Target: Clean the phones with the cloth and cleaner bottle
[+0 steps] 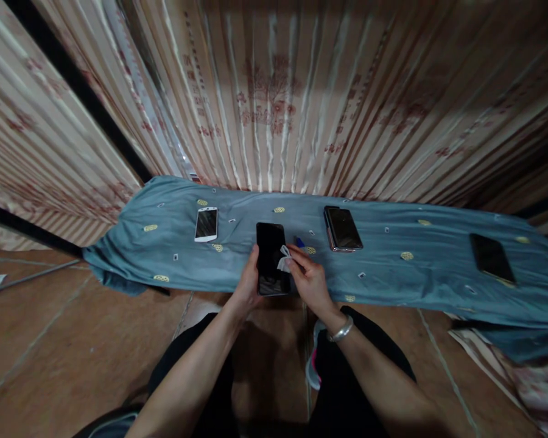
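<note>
A black smartphone (268, 252) with a dark screen is held upright in front of me, over the near edge of the cloth-covered bench. My left hand (249, 280) grips it by its left side, thumb along the edge. Between the fingers of my right hand (309, 277) is a crumpled white wipe (284, 258), which lies against the right part of the phone's screen. Just beyond my right fingers a small blue object (300, 242) rests on the cloth, partly hidden; its kind does not show.
A teal patterned cloth (237, 267) covers the long narrow bench. On it lie a white phone (206, 224) at left, a stack of dark phones (343, 228) right of centre and another dark phone (492, 258) far right. Behind hangs a striped curtain (269, 91); below is tiled floor (50, 340).
</note>
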Action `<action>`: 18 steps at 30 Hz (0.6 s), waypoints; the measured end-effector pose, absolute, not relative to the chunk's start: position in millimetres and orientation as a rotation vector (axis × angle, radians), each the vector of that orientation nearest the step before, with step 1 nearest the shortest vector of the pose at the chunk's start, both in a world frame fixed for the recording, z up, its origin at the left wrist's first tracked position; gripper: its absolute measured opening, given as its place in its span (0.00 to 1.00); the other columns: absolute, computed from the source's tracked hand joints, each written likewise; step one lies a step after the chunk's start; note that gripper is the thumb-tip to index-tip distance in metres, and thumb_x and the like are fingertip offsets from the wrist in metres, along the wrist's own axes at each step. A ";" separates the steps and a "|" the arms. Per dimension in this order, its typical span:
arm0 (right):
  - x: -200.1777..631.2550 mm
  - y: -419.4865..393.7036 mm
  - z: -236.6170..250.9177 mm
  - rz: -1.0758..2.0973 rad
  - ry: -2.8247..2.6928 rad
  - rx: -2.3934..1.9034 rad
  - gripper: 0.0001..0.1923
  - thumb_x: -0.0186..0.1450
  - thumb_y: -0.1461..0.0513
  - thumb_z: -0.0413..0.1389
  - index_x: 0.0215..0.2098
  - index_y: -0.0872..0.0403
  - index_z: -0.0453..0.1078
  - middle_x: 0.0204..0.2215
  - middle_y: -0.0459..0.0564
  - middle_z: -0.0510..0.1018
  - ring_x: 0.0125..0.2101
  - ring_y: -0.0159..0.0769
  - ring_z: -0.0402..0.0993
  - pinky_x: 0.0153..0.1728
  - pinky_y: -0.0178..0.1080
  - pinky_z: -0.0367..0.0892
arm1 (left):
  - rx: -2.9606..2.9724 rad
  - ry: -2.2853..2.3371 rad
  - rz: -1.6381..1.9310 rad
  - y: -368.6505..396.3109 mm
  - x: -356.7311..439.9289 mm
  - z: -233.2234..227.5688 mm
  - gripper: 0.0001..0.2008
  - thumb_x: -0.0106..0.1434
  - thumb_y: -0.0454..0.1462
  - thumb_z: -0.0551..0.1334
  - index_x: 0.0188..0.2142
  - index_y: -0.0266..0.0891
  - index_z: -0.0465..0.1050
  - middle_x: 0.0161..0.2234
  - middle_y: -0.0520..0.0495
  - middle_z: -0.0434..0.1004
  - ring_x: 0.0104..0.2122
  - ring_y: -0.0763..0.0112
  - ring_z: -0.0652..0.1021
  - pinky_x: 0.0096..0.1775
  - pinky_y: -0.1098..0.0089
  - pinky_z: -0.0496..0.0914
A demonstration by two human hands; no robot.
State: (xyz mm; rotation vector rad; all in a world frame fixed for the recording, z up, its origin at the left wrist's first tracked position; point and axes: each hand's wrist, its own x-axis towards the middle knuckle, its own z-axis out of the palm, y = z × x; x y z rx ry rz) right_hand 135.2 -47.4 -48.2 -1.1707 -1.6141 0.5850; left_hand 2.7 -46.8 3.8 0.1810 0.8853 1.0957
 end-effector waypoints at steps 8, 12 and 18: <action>138.7 -30.9 -57.8 0.382 -1.680 -1.280 0.21 0.71 0.61 0.45 0.60 0.52 0.68 0.59 0.56 0.72 0.60 0.43 0.67 0.61 0.52 0.63 | 0.217 0.788 0.993 -53.7 12.7 -8.0 0.26 0.71 0.49 0.48 0.59 0.38 0.70 0.45 0.41 0.82 0.45 0.60 0.82 0.52 0.60 0.73; 138.4 -28.0 -59.7 0.321 -1.726 -1.299 0.23 0.71 0.61 0.45 0.62 0.53 0.65 0.61 0.57 0.70 0.62 0.44 0.65 0.63 0.54 0.61 | 0.238 0.739 0.992 -55.5 15.0 -7.0 0.30 0.70 0.52 0.45 0.61 0.40 0.68 0.48 0.41 0.81 0.49 0.59 0.80 0.55 0.59 0.70; 130.0 -38.1 -53.7 0.205 -1.883 -1.243 0.24 0.72 0.62 0.43 0.65 0.58 0.60 0.65 0.62 0.64 0.66 0.47 0.56 0.65 0.57 0.57 | 0.246 0.750 1.060 -55.1 14.3 -5.2 0.30 0.71 0.51 0.43 0.61 0.38 0.68 0.50 0.39 0.80 0.54 0.60 0.77 0.58 0.60 0.67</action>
